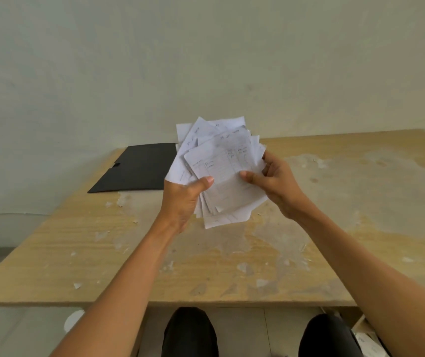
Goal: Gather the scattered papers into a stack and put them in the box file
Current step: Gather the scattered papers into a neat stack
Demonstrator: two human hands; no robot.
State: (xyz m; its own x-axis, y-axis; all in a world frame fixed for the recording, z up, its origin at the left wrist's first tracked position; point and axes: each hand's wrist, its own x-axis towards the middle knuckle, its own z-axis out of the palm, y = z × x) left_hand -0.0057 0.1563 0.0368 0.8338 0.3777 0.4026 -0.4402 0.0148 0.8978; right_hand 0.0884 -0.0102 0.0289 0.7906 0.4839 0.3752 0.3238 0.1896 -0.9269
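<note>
A loose, fanned bundle of white papers [221, 166] with handwriting and ruled tables is held up above the table. My left hand [184, 199] grips its lower left side, thumb on the front sheet. My right hand [274, 181] grips its right edge, thumb on the front and fingers behind. The sheets are uneven, with corners sticking out at the top and bottom. A flat black box file [136, 168] lies shut on the table at the back left, behind the bundle and partly hidden by it.
The wooden table [335, 228] has a worn, peeling top with small flakes on it. A pale wall stands close behind it. My knees in dark trousers [190, 333] show below the front edge, and some papers [368, 341] lie on the floor at the lower right.
</note>
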